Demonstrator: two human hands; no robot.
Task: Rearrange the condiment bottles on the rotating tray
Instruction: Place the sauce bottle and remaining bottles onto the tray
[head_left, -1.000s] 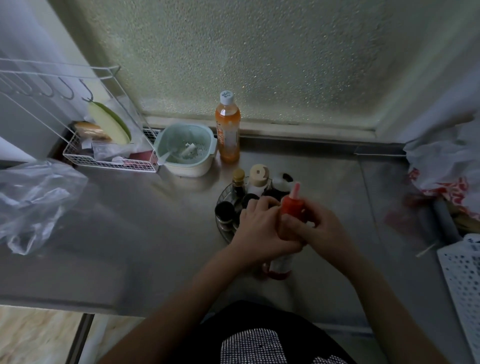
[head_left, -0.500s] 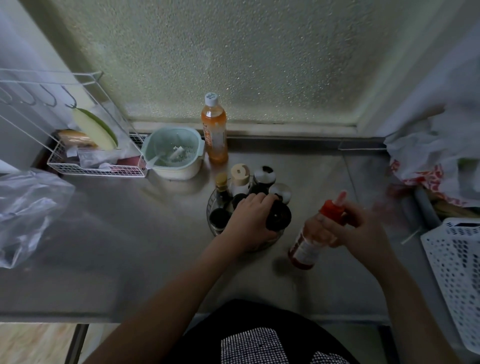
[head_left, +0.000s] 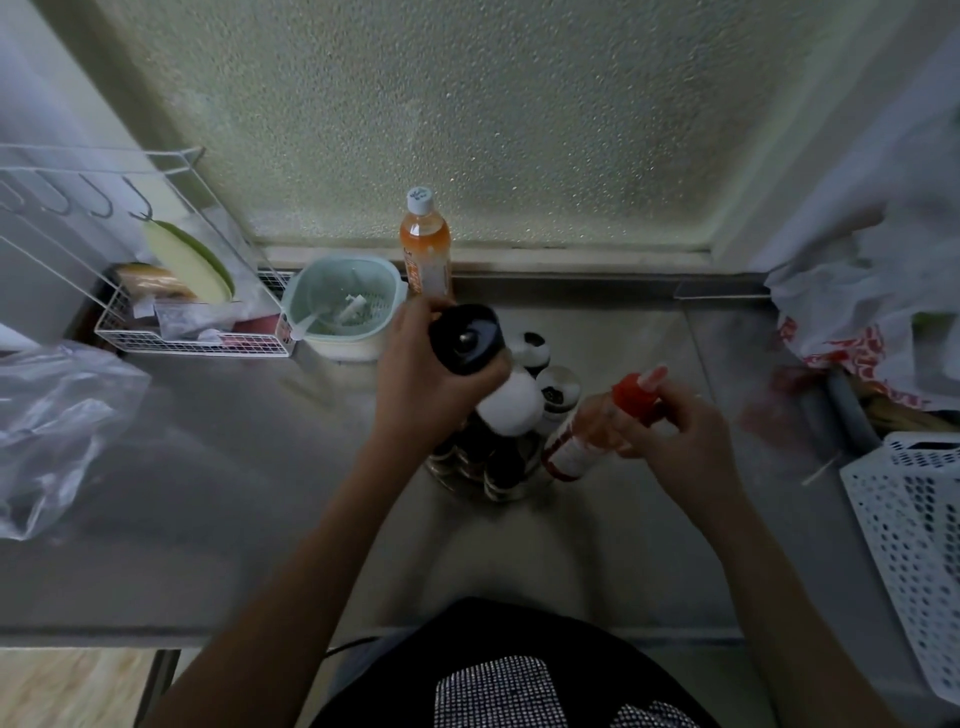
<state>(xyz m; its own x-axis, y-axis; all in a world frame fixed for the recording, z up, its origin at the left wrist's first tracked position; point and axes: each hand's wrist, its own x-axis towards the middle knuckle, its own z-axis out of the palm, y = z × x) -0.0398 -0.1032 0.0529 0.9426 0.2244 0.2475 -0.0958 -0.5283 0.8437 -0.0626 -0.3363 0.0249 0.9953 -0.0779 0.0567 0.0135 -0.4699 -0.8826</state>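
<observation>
My left hand (head_left: 421, 384) grips a dark-capped bottle (head_left: 466, 339), lifted above the round metal rotating tray (head_left: 514, 491) and tilted toward the camera. My right hand (head_left: 680, 434) holds a red-capped sauce bottle (head_left: 587, 436), tilted, just right of the tray. On the tray stand several condiment bottles, among them a white-capped one (head_left: 511, 405) and two with black-and-white lids (head_left: 558, 387). My left hand and the lifted bottle hide the tray's far left part.
An orange drink bottle (head_left: 425, 247) stands by the frosted window. A pale green strainer bowl (head_left: 345, 309) and a white wire rack (head_left: 192, 338) sit at the back left. A clear plastic bag (head_left: 57, 421) lies left, a white perforated basket (head_left: 909, 525) right.
My left hand has lifted the dark-capped bottle up off the tray. My right hand has carried the red-capped bottle back in beside the tray's right edge.
</observation>
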